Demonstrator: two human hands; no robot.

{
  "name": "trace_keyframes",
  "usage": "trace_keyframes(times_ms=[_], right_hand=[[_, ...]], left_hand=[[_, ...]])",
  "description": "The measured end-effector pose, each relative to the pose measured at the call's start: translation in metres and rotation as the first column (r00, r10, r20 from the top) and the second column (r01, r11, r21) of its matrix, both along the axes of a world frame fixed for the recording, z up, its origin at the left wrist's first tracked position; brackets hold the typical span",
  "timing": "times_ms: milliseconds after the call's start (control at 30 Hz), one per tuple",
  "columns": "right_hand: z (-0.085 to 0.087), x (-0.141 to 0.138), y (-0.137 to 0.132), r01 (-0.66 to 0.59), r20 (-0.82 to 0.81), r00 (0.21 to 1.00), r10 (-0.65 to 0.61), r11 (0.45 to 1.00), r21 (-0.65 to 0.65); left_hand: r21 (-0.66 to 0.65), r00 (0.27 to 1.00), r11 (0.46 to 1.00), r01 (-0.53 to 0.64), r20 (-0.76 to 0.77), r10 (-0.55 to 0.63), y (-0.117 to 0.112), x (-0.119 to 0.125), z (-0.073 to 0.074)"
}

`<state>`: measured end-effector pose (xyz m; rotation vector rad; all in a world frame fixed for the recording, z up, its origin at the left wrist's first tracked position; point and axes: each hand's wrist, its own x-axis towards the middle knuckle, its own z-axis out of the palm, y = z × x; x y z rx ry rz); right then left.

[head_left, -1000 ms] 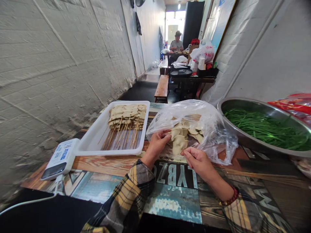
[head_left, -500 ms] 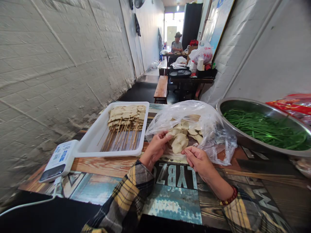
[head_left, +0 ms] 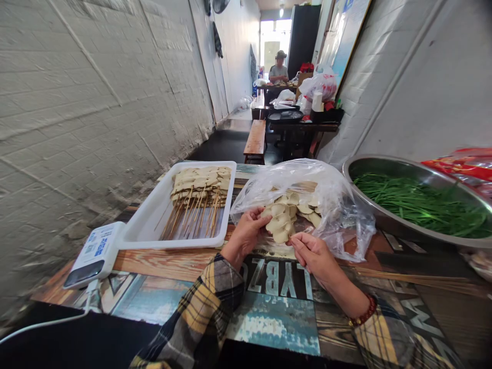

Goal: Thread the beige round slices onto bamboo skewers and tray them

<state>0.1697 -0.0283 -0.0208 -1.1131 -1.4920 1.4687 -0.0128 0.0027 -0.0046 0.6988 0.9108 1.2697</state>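
My left hand (head_left: 246, 230) is closed on a small stack of pale round slices (head_left: 280, 223) at the mouth of a clear plastic bag (head_left: 330, 200) that holds more slices. My right hand (head_left: 311, 251) is pinched just below the stack, fingertips touching its lower edge; whether a skewer is in it I cannot make out. Left of the bag stands a white tray (head_left: 154, 215) with several finished skewers (head_left: 198, 197), sticks pointing toward me.
A big steel bowl (head_left: 384, 220) of green chives sits at the right, red packaging (head_left: 465, 166) behind it. Loose bamboo sticks (head_left: 415, 279) lie at the right front. A power bank (head_left: 94, 252) with cable lies left. A person sits at a far table (head_left: 279, 69).
The stack of slices in my left hand has been gathered tighter and lifted slightly. My right hand has edged up to its lower edge.
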Motion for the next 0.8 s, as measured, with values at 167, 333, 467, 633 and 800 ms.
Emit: trace_keyframes(times_ms=[167, 333, 467, 633, 800], right_hand=[[-0.001, 0.0, 0.0, -0.017, 0.012, 1.0, 0.016, 0.998, 0.056], [-0.003, -0.002, 0.0, -0.026, 0.014, 1.0, 0.025, 0.997, 0.071], [-0.007, -0.003, 0.0, -0.028, 0.046, 0.999, 0.023, 0.994, 0.106], [-0.013, -0.005, 0.002, -0.005, 0.093, 0.996, -0.009, 0.989, 0.148], [-0.013, -0.007, 0.002, 0.032, 0.148, 0.987, -0.068, 0.971, 0.236]], left_hand=[[0.031, 0.997, 0.999, -0.028, 0.079, 0.025, 0.002, 0.002, 0.001], [0.007, 0.981, 0.997, -0.072, 0.184, 0.069, 0.003, 0.005, 0.001], [-0.055, 0.978, 0.998, 0.01, 0.209, 0.002, 0.0, 0.006, -0.001], [-0.045, 0.984, 0.997, 0.069, 0.169, -0.06, 0.0, 0.004, -0.004], [-0.026, 0.987, 0.999, 0.048, 0.155, -0.043, 0.001, 0.007, -0.004]])
